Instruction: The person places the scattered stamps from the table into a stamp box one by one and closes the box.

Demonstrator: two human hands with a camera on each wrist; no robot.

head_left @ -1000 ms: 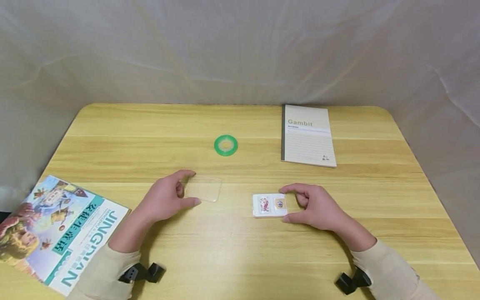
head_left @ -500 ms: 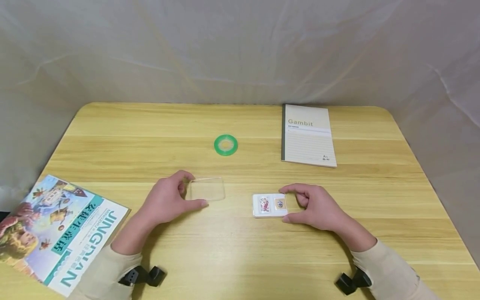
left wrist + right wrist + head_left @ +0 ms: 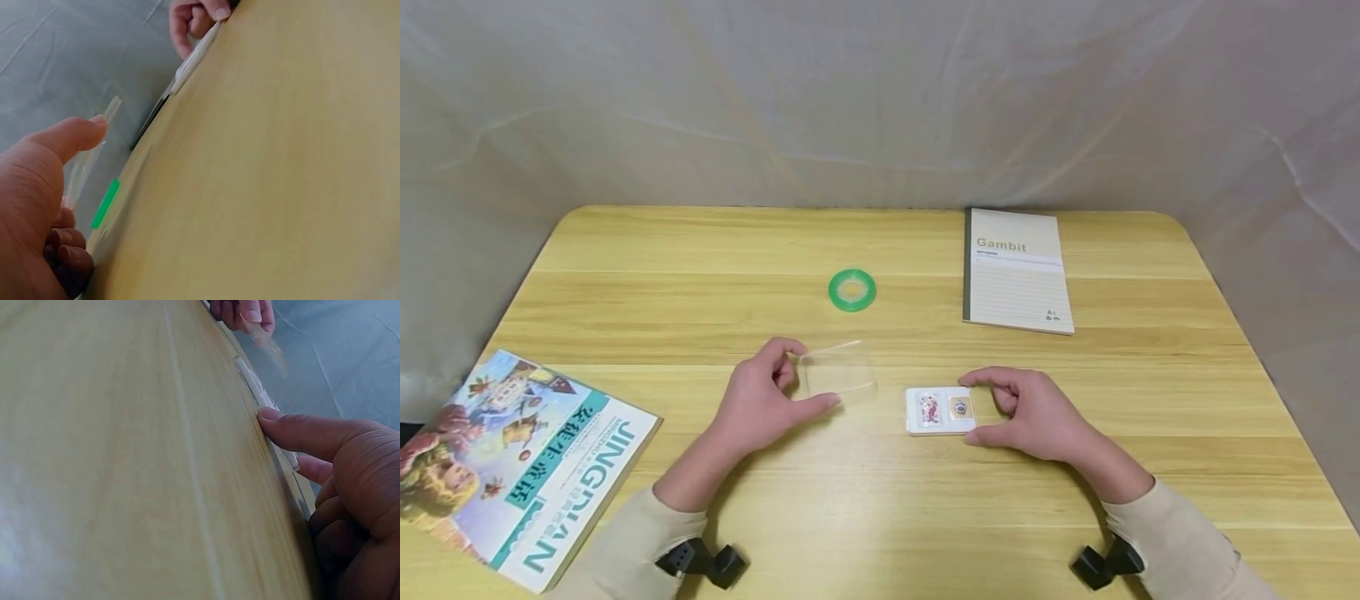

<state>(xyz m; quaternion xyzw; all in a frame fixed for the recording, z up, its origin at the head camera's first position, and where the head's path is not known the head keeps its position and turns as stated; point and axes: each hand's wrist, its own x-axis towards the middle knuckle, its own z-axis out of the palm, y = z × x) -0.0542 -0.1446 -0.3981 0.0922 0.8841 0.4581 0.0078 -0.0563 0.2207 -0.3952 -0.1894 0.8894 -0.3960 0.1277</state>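
Note:
My left hand (image 3: 767, 400) pinches a clear plastic lid (image 3: 838, 373) between thumb and forefinger, lifted a little off the wooden table (image 3: 880, 500). In the left wrist view the lid (image 3: 90, 150) shows edge-on beside my thumb. A small white case (image 3: 938, 410) with two pictured items inside lies flat on the table, just right of the lid. My right hand (image 3: 1022, 412) holds that case at its right end, thumb on the near edge and forefinger on the far edge. The right wrist view shows my thumb against the case (image 3: 265, 403).
A green tape ring (image 3: 852, 290) lies at the table's middle back. A Gambit notebook (image 3: 1015, 268) sits at the back right. A colourful book (image 3: 512, 467) overhangs the front left corner. Pale cloth walls surround the table.
My left hand has carried the clear lid to the right, closer to the white case, and raised it slightly. My right hand and the case have stayed put.

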